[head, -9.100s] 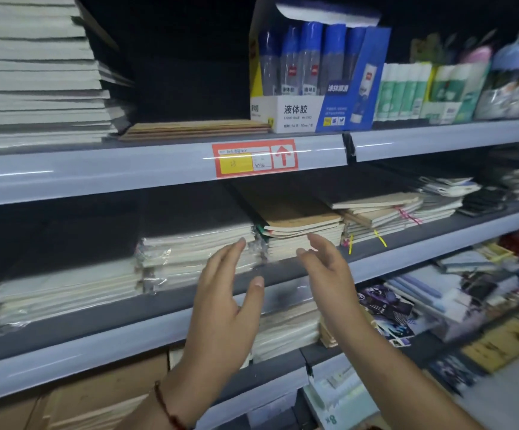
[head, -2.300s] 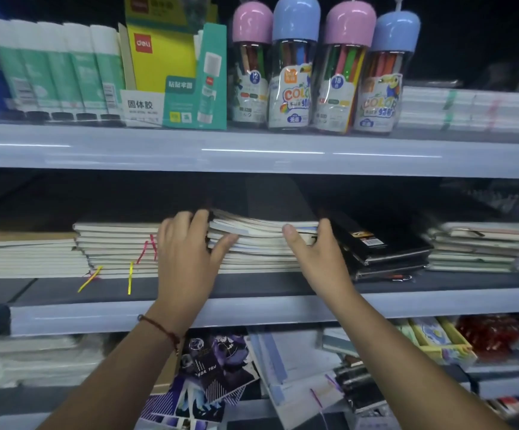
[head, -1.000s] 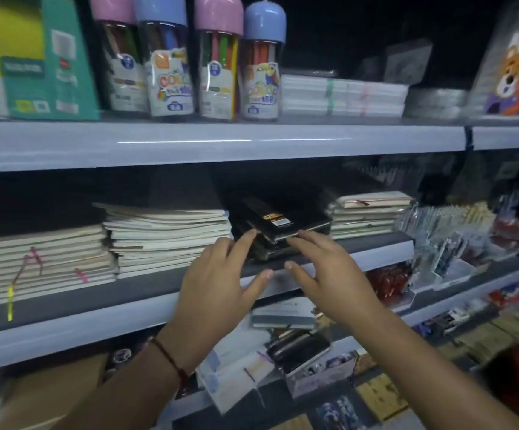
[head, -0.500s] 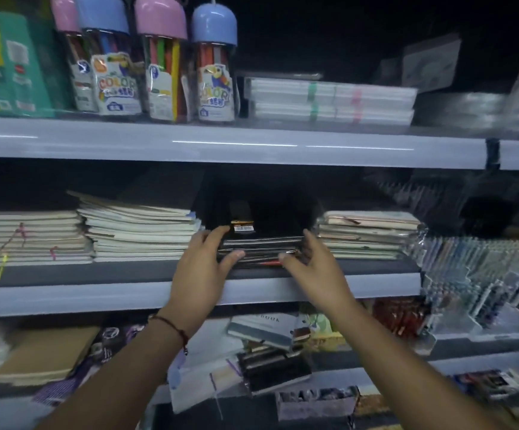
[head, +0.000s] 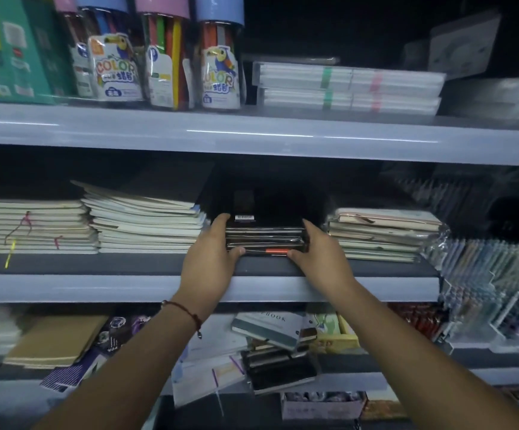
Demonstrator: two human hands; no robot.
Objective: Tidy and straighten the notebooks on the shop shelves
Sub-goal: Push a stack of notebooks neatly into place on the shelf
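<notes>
The black stack (head: 264, 235) on the middle shelf (head: 96, 287), between the white stack (head: 146, 225) to its left and the wrapped stack (head: 379, 234) to its right, is clamped at its two sides by the left hand (head: 210, 259) and the right hand (head: 320, 256), thumbs laid along its near bottom edge. The middle-shelf stacks are judged largely squared, though the white stack is fanned, while the lower-shelf notebooks (head: 273, 328) lie jumbled and are left to do. Against half a second earlier, the hands have been closed tighter on the stack, with the view drawn nearer.
</notes>
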